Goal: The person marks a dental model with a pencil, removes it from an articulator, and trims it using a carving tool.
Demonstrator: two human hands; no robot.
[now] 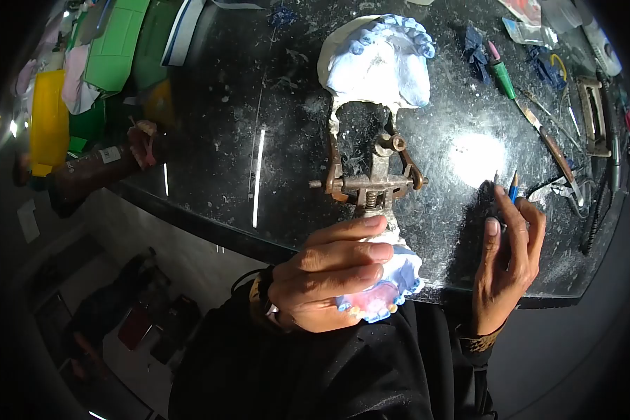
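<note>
My left hand is closed round the lower dental cast, which is pale blue with a pink plate and a few teeth at its front edge. This cast joins a metal articulator, opened out flat on the dark table. At the articulator's far end lies the other blue-white cast, its tooth ridge facing away. To the right, my right hand is over the table with its fingers bent but apart. Its index fingertip touches a thin dark tool, and a blue pencil is just beyond the fingers.
A green-and-pink-handled tool, a wooden-handled knife and a metal frame lie right. Green boxes, a yellow container and a dark bottle stand left. Table edge runs near the body.
</note>
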